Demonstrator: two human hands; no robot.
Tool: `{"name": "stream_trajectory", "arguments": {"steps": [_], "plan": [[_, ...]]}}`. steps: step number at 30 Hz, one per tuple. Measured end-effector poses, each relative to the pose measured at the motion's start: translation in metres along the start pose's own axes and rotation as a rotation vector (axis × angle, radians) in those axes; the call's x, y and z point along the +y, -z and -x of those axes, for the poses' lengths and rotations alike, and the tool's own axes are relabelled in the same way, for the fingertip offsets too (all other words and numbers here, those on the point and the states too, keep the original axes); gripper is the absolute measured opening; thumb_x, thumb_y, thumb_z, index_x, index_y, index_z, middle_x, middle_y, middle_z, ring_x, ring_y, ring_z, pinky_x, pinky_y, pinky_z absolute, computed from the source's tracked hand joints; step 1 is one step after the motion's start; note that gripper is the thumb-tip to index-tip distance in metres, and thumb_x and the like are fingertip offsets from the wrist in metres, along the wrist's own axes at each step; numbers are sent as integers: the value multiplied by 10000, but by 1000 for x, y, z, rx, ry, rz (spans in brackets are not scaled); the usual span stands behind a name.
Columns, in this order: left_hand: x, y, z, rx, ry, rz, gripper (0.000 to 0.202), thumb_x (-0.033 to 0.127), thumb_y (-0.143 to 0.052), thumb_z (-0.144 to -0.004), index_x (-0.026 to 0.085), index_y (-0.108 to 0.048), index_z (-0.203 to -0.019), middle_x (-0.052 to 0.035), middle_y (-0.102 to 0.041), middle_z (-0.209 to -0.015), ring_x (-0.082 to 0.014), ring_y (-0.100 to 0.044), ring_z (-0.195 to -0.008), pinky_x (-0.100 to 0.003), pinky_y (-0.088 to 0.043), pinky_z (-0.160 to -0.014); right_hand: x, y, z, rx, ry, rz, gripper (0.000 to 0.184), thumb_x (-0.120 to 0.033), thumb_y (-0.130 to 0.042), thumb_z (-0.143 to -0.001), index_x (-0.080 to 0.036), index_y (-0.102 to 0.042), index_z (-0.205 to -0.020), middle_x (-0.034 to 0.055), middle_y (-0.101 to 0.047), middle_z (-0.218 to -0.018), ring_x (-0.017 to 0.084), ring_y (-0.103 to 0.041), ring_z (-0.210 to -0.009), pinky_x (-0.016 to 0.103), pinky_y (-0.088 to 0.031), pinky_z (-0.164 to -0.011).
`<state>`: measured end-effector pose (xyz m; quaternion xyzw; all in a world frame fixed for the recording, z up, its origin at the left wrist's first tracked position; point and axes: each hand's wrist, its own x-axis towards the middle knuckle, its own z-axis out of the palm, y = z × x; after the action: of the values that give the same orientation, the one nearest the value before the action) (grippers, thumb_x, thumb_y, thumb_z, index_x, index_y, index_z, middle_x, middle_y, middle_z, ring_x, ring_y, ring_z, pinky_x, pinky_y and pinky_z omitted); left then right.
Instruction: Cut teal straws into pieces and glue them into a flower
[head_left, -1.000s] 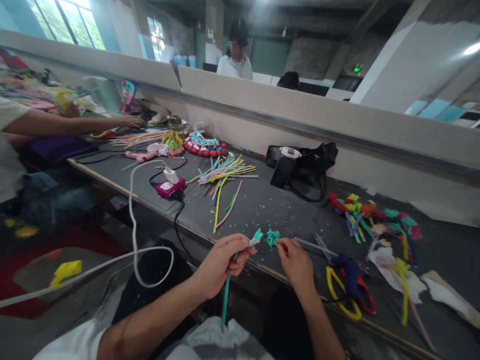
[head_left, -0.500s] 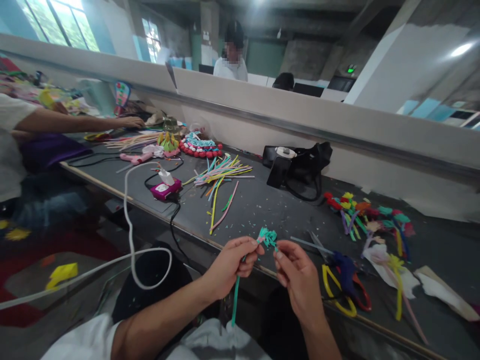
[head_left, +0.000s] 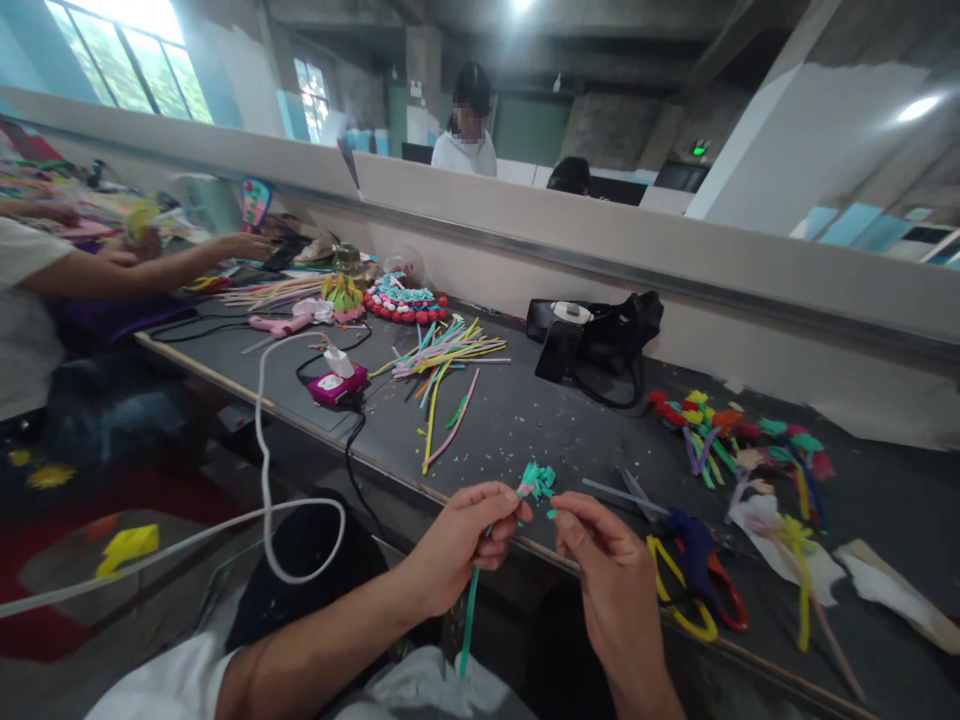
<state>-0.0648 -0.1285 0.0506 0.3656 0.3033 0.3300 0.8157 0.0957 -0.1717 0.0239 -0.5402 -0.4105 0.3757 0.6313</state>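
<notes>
My left hand is closed in a pinch on a teal pipe-cleaner stem that hangs down toward my lap. At the stem's top sits a small teal flower head. My right hand is just to the right of the flower, thumb and fingers pinched close together near it; whether they hold a scrap I cannot make out. Both hands hover over the front edge of the grey workbench.
Scissors with yellow and red handles lie right of my hands, by a heap of finished pipe-cleaner flowers. Loose coloured stems, a pink glue gun, a magenta box, a black bag. A co-worker's arm reaches in at left.
The teal tuft that my right hand held apart has been brought onto the stem's tip. My right hand has since drawn slightly back and down.
</notes>
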Motion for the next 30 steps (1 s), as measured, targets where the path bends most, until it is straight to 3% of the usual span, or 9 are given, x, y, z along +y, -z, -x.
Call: {"name": "stream_trajectory", "arguments": {"steps": [6,14,30], "plan": [[2,-4,3,18,21,-25,231,344,-577,-855,123,-601,-794,77,-288,-561,-36,-175,-460,-217,-80,-447,-5,-8,-9,43,89,-16,157,-301,-784,-677,-223,-741,-806,8,-695,-828,152,-612,-798,275,-496,-732],[2,-5,6,19,17,-48,218,325,-575,-853,123,-602,-778,87,-276,-528,-36,-150,-444,-219,-68,-439,-8,-10,-11,-28,122,26,105,-291,-758,-725,-225,-724,-799,-19,-670,-786,124,-586,-753,242,-466,-715],[2,-5,6,21,12,-99,234,343,-622,-822,122,-615,-745,99,-244,-500,-38,-140,-437,-233,-65,-444,-7,-11,-5,-14,137,106,101,-305,-716,-770,-210,-702,-803,-24,-656,-786,122,-577,-752,238,-440,-723]]}}
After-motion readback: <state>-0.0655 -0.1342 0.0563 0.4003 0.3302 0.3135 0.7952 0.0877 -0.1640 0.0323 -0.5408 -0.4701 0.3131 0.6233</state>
